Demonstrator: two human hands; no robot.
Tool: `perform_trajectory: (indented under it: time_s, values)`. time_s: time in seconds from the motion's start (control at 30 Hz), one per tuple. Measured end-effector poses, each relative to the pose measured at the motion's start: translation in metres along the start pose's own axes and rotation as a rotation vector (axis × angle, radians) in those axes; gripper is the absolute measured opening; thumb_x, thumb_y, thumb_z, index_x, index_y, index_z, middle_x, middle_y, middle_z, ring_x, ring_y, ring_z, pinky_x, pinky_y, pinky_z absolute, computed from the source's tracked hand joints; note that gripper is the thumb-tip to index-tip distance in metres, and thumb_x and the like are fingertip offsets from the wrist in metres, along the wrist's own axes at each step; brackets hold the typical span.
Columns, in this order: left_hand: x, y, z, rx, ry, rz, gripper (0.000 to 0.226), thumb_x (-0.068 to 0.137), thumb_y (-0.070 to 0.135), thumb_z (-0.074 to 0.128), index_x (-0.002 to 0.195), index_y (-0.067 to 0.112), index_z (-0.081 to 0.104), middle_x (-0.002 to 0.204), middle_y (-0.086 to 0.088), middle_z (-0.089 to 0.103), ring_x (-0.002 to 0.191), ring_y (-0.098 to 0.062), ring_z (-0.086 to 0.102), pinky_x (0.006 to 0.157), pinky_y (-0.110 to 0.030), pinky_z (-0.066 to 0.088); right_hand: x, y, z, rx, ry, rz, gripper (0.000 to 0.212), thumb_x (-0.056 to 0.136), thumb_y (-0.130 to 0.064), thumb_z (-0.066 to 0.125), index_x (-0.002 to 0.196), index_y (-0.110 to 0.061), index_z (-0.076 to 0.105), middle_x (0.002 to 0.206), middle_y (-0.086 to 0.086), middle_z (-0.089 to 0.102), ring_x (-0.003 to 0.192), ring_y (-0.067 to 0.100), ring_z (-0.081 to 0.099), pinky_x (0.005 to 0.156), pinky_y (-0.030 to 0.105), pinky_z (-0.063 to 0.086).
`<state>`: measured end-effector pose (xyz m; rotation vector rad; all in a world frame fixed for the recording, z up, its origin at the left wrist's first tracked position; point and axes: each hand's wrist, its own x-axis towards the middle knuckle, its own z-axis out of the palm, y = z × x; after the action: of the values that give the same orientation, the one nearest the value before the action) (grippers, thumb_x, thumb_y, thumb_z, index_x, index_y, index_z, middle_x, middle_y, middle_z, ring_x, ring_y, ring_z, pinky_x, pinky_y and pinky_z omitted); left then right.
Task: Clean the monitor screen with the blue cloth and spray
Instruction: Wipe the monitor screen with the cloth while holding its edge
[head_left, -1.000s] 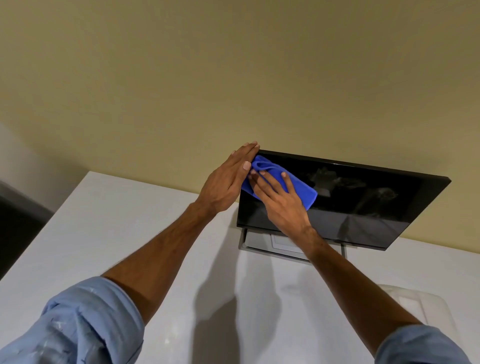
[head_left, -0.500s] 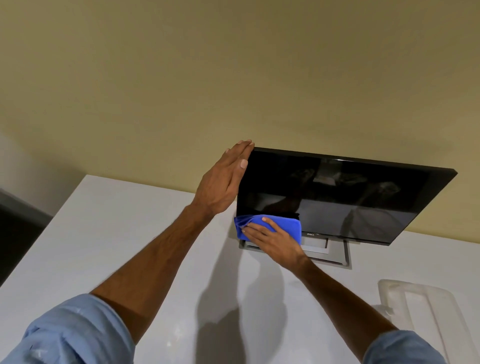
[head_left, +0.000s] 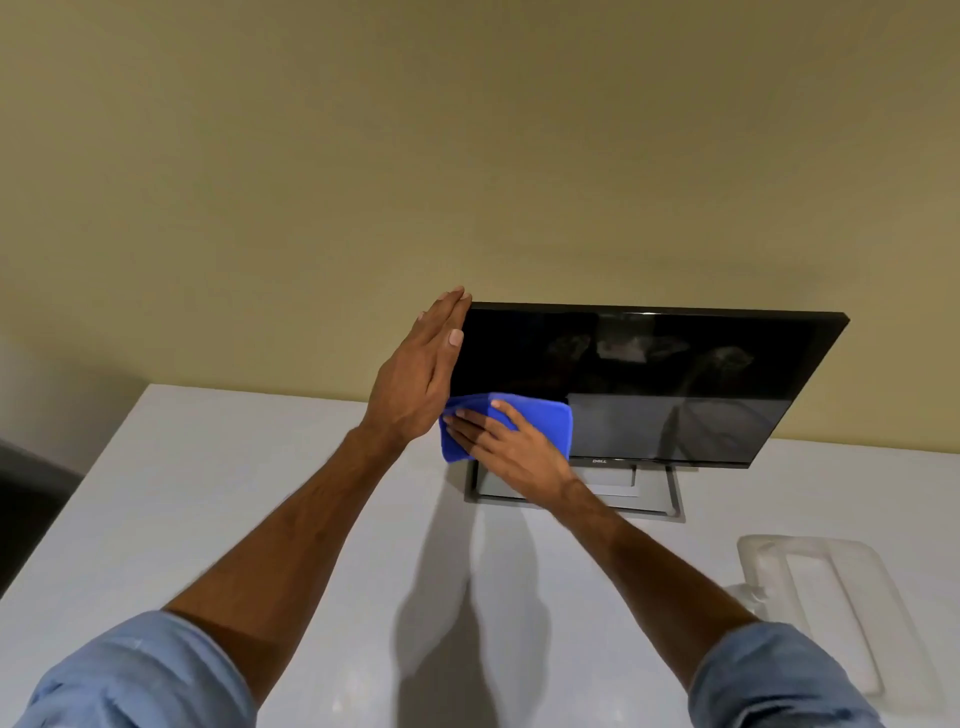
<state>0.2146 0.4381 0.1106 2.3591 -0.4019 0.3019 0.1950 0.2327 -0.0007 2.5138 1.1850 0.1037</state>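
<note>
A black monitor (head_left: 675, 384) stands on a silver base (head_left: 649, 491) at the back of a white table, its screen dark and reflective. My left hand (head_left: 421, 379) lies flat against the monitor's left edge, fingers straight and together, thumb on the front bezel. My right hand (head_left: 511, 449) presses a folded blue cloth (head_left: 545, 421) onto the screen's lower left corner, fingers spread over it. No spray bottle is in view.
The white table (head_left: 234, 493) stretches toward me, with a yellowish wall (head_left: 467, 156) right behind the monitor. A translucent white plastic lid or tray (head_left: 841, 587) lies at the right front. The table's left edge drops to a dark floor.
My right hand slid the blue cloth from the screen's upper left down to its bottom left corner, then slightly back up. My left hand stayed on the monitor's left edge.
</note>
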Motion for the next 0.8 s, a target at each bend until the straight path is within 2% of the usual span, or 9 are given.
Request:
perform_trajectory:
  time_s: [0.1,0.2,0.27,0.33,0.4,0.53,0.6,0.67,0.8]
  values:
    - [0.002,-0.003,-0.001,0.015,-0.018,0.017,0.056,0.123,0.04,0.018,0.176,0.027,0.028,0.182,0.018,0.023,0.168,0.005,0.016,0.14,-0.036,0.02,-0.024,-0.009,0.021,0.087,-0.148,-0.061,0.09,0.107,0.003,0.053,0.175,-0.014,-0.003,0.184,0.006,-0.004,0.171,0.026,-0.001,0.138,0.052,0.002]
    - [0.003,0.0,0.002,0.009,-0.025,-0.001,0.057,0.122,0.042,0.017,0.176,0.027,0.027,0.183,0.017,0.022,0.168,0.004,0.015,0.141,-0.036,0.019,-0.036,-0.029,0.022,0.594,-0.202,0.092,0.087,0.1,0.013,0.048,0.175,-0.017,0.016,0.183,-0.001,0.009,0.17,0.017,0.008,0.139,0.036,0.002]
    - [0.001,0.003,0.003,0.006,-0.022,-0.007,0.058,0.122,0.043,0.016,0.176,0.027,0.027,0.183,0.016,0.021,0.169,0.003,0.015,0.141,-0.036,0.019,-0.039,-0.044,0.009,1.038,-0.012,0.347,0.076,0.099,0.016,0.047,0.169,-0.012,0.037,0.178,0.002,0.03,0.166,0.02,0.03,0.135,0.024,0.015]
    - [0.0,0.004,0.004,0.009,-0.019,-0.003,0.058,0.122,0.044,0.015,0.176,0.027,0.027,0.183,0.016,0.021,0.169,0.003,0.015,0.14,-0.035,0.019,-0.039,-0.053,-0.015,1.425,0.216,0.617,0.066,0.101,0.018,0.044,0.161,-0.01,0.05,0.168,0.002,0.049,0.155,0.02,0.048,0.132,0.027,0.03]
    - [-0.001,0.004,0.004,0.016,-0.015,0.007,0.058,0.121,0.044,0.015,0.176,0.027,0.027,0.183,0.016,0.022,0.169,0.003,0.015,0.14,-0.035,0.019,-0.034,-0.054,-0.041,1.651,0.526,0.815,0.068,0.102,0.02,0.04,0.159,-0.014,0.054,0.162,-0.004,0.056,0.151,0.015,0.053,0.128,0.029,0.039]
    - [-0.003,0.004,0.003,0.019,-0.008,0.011,0.058,0.122,0.043,0.015,0.176,0.027,0.027,0.183,0.018,0.021,0.169,0.003,0.015,0.141,-0.037,0.019,-0.03,-0.025,-0.073,1.385,1.243,1.138,0.073,0.097,0.015,0.037,0.164,-0.012,0.048,0.168,-0.005,0.05,0.157,0.011,0.046,0.127,0.022,0.036]
    - [-0.004,0.006,0.002,0.023,-0.011,0.003,0.059,0.121,0.045,0.014,0.176,0.029,0.025,0.183,0.02,0.019,0.168,0.005,0.013,0.14,-0.035,0.019,-0.027,-0.008,-0.076,1.157,1.443,1.227,0.081,0.091,0.014,0.037,0.169,-0.009,0.038,0.176,-0.001,0.037,0.164,0.018,0.034,0.133,0.033,0.03]
    - [-0.005,0.008,0.002,0.031,-0.014,0.004,0.059,0.121,0.046,0.013,0.177,0.028,0.024,0.183,0.018,0.019,0.169,0.005,0.012,0.141,-0.035,0.018,-0.017,-0.003,-0.073,0.982,1.407,1.266,0.091,0.086,0.019,0.041,0.172,-0.009,0.027,0.182,0.003,0.02,0.169,0.023,0.019,0.137,0.048,0.023]
    - [-0.006,0.014,0.002,0.056,-0.016,-0.007,0.062,0.12,0.046,0.014,0.176,0.023,0.028,0.183,0.011,0.023,0.17,-0.002,0.015,0.141,-0.037,0.018,0.024,-0.016,-0.052,0.627,0.884,1.176,0.097,0.089,0.012,0.052,0.175,-0.009,0.013,0.184,0.009,0.007,0.171,0.029,0.007,0.137,0.056,0.016]
